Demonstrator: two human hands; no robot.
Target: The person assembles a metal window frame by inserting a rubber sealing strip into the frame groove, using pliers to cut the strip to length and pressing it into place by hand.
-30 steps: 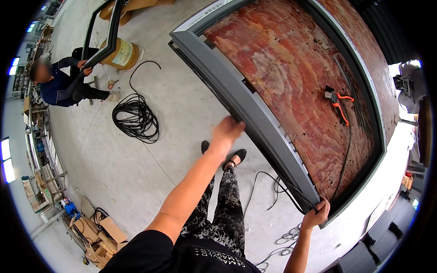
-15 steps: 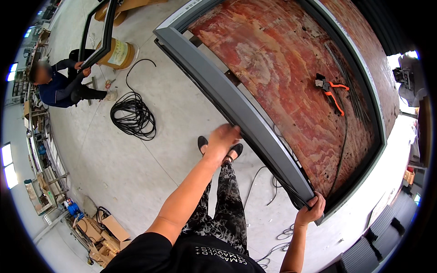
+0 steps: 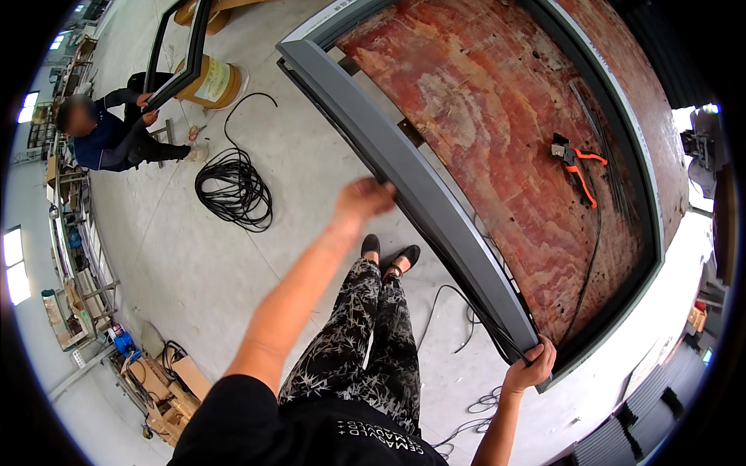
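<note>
Since the earlier frame, the left hand has shifted up and leftward along the outer edge of the grey frame, and the left shoe now stands beside the other; the whole frame also sits slightly differently in view, probably because the head turned. Far left, a co-worker sits with both hands on a dark frame, near a yellow bucket, much as a second ago. Next to the right, a black coil of cord lies on the floor. The left hand's grip is blurred, fingers curled at the edge; whether it pinches anything I cannot tell. The grey frame lies across the red-brown worktop, its near bar jutting past the worktop's edge, with black strip along the outer side. At the near right corner, the right hand has its grip closed around the bar's end, strip against its fingers, so it seems to steady that end while the left works farther up. Orange-handled pliers rest on the worktop inside the frame, apart from both hands.
</note>
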